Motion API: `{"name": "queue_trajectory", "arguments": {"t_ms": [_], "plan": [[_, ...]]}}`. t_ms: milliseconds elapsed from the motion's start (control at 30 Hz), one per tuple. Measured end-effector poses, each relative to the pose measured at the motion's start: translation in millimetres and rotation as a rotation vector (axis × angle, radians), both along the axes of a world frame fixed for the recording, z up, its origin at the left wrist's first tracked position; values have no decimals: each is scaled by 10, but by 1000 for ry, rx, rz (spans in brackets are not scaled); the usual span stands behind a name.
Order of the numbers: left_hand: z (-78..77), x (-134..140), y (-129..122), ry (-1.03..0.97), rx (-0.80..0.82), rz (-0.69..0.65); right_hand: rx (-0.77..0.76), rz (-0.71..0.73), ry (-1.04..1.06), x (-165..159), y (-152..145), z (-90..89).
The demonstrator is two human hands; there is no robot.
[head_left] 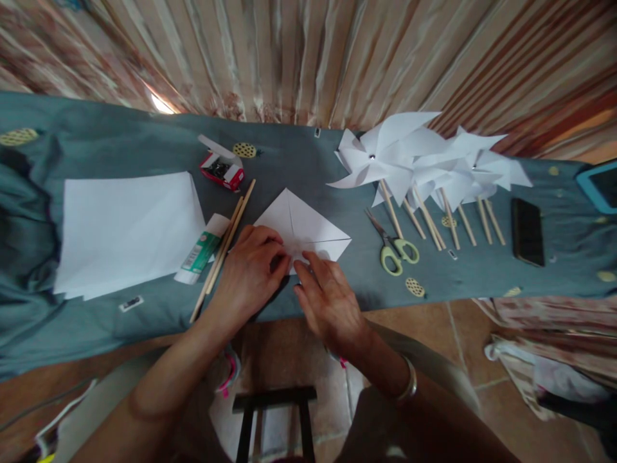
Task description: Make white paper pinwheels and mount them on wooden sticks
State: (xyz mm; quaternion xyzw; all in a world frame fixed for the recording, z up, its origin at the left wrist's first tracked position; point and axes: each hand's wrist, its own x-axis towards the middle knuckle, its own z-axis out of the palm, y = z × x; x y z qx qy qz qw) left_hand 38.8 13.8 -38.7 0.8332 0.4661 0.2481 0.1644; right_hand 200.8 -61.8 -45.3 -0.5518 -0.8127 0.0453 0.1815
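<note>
A square of white paper (313,222) with slits running in from its corners lies cornerwise on the cloth. My left hand (258,260) covers its left side, fingers curled and thumb pressed in against the paper near the middle. My right hand (330,292) rests on the lower right part, fingers stretched out and slightly apart. Both hands hide the paper's near edges. Close to my left hand lie thin wooden sticks (225,247) and a green and white glue stick (202,249). Scissors (393,246) with light green handles lie partly spread on the right.
White paper pinwheels (400,151) on sticks are heaped at the back right. A dark phone (527,231) lies beyond them, and a blue-edged device (600,186) at the far right. A paper stack (128,231) and an opened red box (222,165) of small metallic pieces are on the left.
</note>
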Motion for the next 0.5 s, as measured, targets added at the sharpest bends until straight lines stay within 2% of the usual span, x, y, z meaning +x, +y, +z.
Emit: {"name": "queue_trajectory", "arguments": {"t_ms": [500], "plan": [[7, 3, 26, 7, -14, -30, -8, 3, 0, -10, 16, 1]]}}
